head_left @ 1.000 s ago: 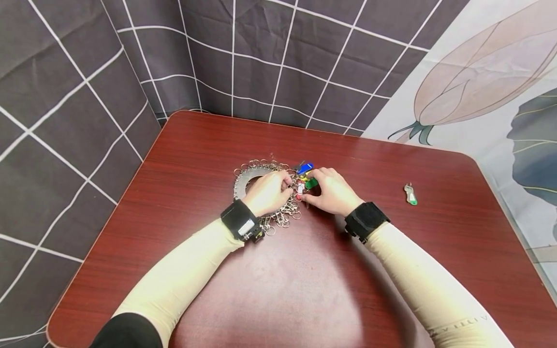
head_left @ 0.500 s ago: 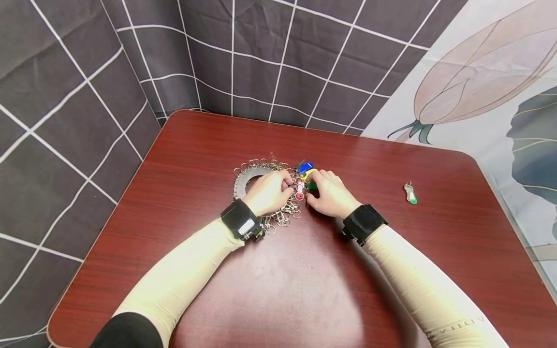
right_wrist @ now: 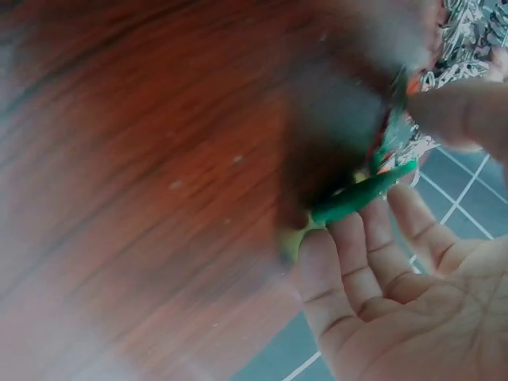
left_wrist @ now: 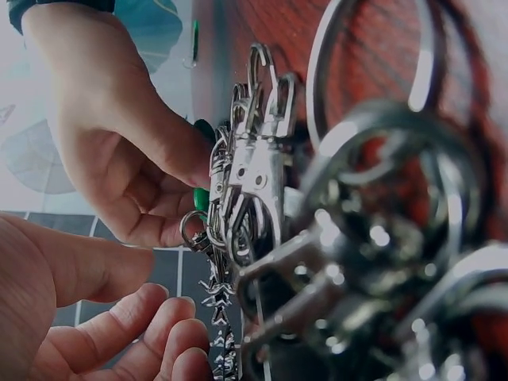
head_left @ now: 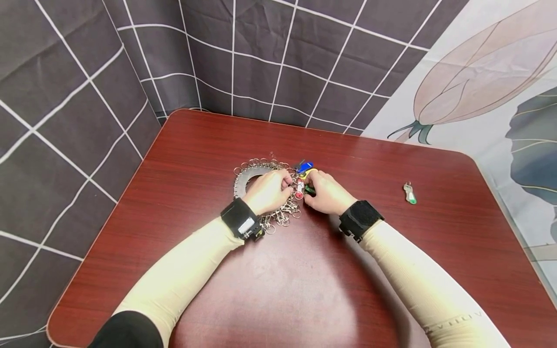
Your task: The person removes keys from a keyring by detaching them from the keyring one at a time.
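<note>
A flat grey metal ring (head_left: 241,182) lies on the table, hung all round with small snap hooks (left_wrist: 266,171) and split rings (left_wrist: 313,71). My left hand (head_left: 267,192) is over its right side, fingers loosely bent; the left wrist view shows nothing between thumb and fingers. Bent round a green key tag (right_wrist: 361,194) are the fingers of my right hand (head_left: 329,193), just right of the ring. A red-and-white tag (head_left: 300,189) lies between the hands. Blue (head_left: 306,167) and yellow (head_left: 308,173) tags sit behind them. My hands hide part of the ring.
A separate key with a green-and-white tag (head_left: 410,193) lies on the right side of the red-brown table (head_left: 196,140). Dark checked cloth (head_left: 261,58) hangs behind and to the left, a flower-patterned cloth (head_left: 470,96) at the right.
My right hand has shifted slightly left, toward the ring, and the green tag has turned darker and narrower between its fingers. My left hand stays in place.
</note>
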Motion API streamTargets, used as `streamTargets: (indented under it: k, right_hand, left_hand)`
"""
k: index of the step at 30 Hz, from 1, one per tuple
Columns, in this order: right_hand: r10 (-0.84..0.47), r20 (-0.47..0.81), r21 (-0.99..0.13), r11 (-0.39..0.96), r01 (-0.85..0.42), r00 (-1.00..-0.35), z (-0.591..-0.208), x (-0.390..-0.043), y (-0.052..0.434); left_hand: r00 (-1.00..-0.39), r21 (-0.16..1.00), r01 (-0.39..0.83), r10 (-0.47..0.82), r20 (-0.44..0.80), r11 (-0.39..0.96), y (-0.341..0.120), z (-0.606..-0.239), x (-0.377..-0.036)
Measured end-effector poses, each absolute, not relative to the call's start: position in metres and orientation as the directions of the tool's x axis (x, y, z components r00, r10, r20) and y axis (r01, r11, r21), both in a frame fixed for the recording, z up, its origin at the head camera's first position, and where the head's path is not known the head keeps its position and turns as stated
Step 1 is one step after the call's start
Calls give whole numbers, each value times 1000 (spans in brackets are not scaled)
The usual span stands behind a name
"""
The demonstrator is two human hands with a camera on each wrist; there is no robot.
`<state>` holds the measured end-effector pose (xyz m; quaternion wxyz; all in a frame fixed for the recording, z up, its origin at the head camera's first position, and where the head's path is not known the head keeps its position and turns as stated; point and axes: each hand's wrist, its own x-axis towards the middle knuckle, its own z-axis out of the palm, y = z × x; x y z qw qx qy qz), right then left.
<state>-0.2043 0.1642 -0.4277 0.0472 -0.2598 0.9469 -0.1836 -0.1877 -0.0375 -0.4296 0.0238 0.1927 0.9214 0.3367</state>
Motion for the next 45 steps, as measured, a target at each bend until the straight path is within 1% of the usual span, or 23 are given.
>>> streamTargets:
  k: [11, 18, 22, 27, 33, 40, 45]
  right_hand:
    - [-479, -62, -294, 847, -443, -876, -418, -197, 163]
    - [-494, -57, -249, 849, -467, -868, -419, -196, 163]
    - [-511, -8, -261, 831, -491, -860, -417, -194, 164]
    - [-513, 55, -301, 810, -504, -857, -413, -194, 166]
    - [-469, 38, -402, 801, -443, -883, -405, -193, 168]
    - [-447, 4, -512, 767, -386, -895, -401, -189, 166]
    - [-444, -9, -603, 717, -350, -896, -402, -188, 163]
  left_hand:
    - [-920, 624, 356, 377, 105, 696, -37, -426, -185]
    - [-920, 625, 351, 380, 94, 697, -37, -426, -184]
    - [-919, 623, 356, 381, 100, 696, -37, -425, -183]
    - [-917, 617, 366, 382, 112, 697, -37, -426, -184]
    - [-915, 620, 366, 391, 102, 694, -36, -426, -185]
    - [-875, 625, 431, 472, 112, 651, -35, -428, -187]
    - [-858, 620, 464, 495, 136, 633, -34, -428, -187]
